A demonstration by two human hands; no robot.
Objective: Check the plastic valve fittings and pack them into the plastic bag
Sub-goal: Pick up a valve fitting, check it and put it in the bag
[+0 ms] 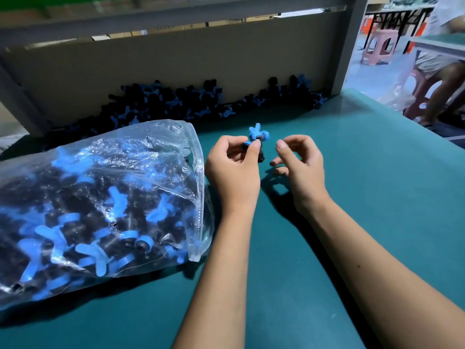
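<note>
No legible text anywhere

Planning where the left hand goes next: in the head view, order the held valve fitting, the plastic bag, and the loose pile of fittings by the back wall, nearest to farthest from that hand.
1. Valve fitting, pinched in the left hand.
2. Plastic bag, just to its left.
3. Pile of fittings, behind, along the back wall.

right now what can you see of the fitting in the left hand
The valve fitting is small, of blue and black plastic: a blue winged handle on top, a blue cap by the thumb and a black body below. The left hand pinches it upright above the green table, right of the plastic bag. The right hand is near but not touching.
</note>
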